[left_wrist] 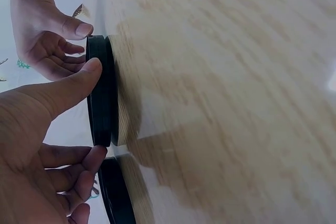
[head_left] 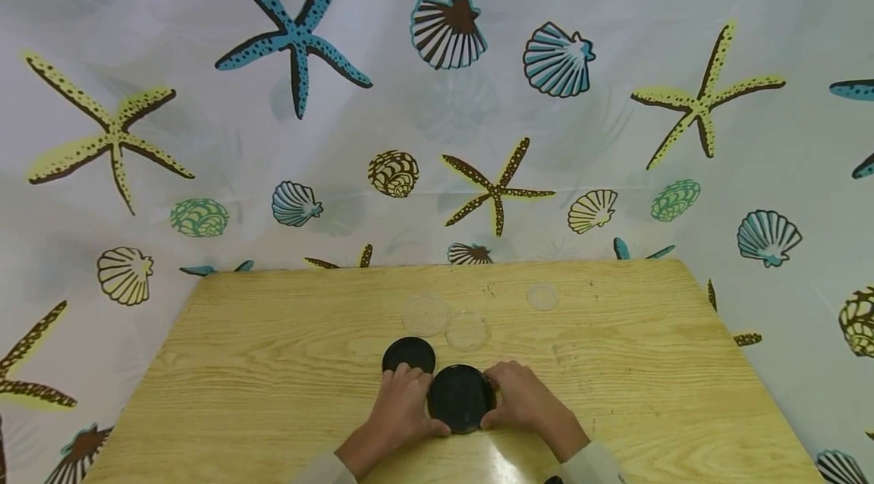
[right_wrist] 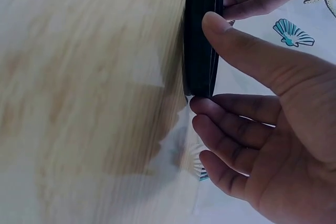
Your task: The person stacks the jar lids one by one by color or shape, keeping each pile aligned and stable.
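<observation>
A shallow black round lid (head_left: 460, 399) with a thin rim lies level at the front middle of the table. My left hand (head_left: 403, 404) grips its left edge, thumb at the near side and fingertips farther round. On the opposite edge my right hand (head_left: 522, 397) pinches it between thumb and fingers. In the left wrist view the lid (left_wrist: 100, 93) shows edge-on, with a dark layer beneath it; whether that is a second piece I cannot tell. A second black disc (head_left: 408, 353) lies just beyond my left fingers, partly covered by them.
Clear round discs lie farther back: a larger one (head_left: 425, 315), one beside it (head_left: 467, 331) and a smaller one (head_left: 542, 297) to the right. The wood-grain table (head_left: 273, 378) ends at a white cloth (head_left: 382, 234) printed with starfish and shells.
</observation>
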A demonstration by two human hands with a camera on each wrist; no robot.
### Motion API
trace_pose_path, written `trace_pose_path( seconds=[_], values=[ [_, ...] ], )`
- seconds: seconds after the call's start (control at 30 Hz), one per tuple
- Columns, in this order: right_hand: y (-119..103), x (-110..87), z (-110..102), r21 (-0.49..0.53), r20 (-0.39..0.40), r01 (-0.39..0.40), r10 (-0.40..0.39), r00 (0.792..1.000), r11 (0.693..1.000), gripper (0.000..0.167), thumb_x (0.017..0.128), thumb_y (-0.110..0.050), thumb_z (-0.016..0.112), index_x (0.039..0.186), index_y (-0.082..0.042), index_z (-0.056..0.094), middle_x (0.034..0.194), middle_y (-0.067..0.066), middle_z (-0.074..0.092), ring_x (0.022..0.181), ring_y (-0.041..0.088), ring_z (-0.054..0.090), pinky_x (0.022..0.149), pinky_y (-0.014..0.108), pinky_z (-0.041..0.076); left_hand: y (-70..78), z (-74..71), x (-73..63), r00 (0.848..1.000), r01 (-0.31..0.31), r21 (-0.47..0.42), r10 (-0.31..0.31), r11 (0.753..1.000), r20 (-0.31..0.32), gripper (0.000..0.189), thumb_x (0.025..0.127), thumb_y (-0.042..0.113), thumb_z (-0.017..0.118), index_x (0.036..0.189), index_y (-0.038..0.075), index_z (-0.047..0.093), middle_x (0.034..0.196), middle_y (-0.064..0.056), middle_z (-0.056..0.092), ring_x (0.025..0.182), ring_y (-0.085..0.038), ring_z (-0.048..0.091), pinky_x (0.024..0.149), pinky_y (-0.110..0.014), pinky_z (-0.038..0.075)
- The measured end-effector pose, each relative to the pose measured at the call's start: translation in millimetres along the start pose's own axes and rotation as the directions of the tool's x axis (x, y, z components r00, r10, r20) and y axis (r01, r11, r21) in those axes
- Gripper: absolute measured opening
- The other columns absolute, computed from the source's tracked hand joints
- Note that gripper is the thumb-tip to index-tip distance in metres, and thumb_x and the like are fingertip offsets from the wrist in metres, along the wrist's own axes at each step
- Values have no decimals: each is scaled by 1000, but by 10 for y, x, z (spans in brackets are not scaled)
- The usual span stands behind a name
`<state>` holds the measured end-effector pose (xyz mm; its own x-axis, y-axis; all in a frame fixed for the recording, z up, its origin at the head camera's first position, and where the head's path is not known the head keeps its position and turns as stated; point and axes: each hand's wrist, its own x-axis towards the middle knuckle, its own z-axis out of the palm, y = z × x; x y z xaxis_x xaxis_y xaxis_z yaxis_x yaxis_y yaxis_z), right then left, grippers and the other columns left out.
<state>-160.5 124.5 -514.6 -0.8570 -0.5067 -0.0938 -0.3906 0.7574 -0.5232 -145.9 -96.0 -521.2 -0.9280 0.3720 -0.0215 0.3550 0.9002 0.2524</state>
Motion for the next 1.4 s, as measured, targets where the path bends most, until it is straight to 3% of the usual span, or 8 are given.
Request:
trace_pose_path(
  seconds=[0.47,0.7,1.0,1.1,1.27,1.4],
  values=[
    [-23,-4,53,-82,-26,23,-25,999,996,52,61,-35,88,100,-8,67,85,-1,61,82,14,52,73,33,43,-10,29,-76,999,-15,35,16,999,-29,78,56,60,83,109,4,67,100,-6,66,84,-19,46,75,-38,35],
    [-14,2,57,-77,-24,23,-25,999,997,50,61,-35,88,98,-9,67,85,-1,62,82,14,52,73,33,43,-14,22,-75,1000,-5,36,6,999,-21,80,56,61,82,110,4,68,100,-5,66,85,-19,45,76,-38,35],
    [-4,17,17,-75,4,13,-13,1000,997,44,62,-38,87,79,-11,58,76,-3,54,71,10,43,64,27,37,-28,-14,-95,1000,3,42,-3,999,-2,81,55,62,82,110,4,66,101,-6,65,86,-19,44,76,-39,35],
    [-6,25,-17,-57,20,-9,10,1000,998,47,64,-38,86,90,-6,64,82,-1,59,77,13,50,69,30,42,-38,-47,-100,1000,4,39,-3,999,-11,82,55,62,82,111,3,66,103,-7,64,88,-20,45,78,-41,36],
    [-26,33,-93,-53,18,-35,36,999,998,71,67,-39,85,120,1,61,99,5,65,95,22,59,85,40,48,-67,-111,-104,1000,3,-14,-4,1000,-28,82,57,59,83,114,3,64,108,-8,64,93,-22,47,81,-44,38],
    [-60,61,-161,-35,8,-27,28,1000,999,71,69,-37,84,122,2,59,103,8,65,98,25,58,86,42,47,-108,-160,-104,999,1,-31,-3,1000,-53,78,58,56,84,112,4,65,102,-5,64,91,-19,47,79,-41,37]
  ],
)
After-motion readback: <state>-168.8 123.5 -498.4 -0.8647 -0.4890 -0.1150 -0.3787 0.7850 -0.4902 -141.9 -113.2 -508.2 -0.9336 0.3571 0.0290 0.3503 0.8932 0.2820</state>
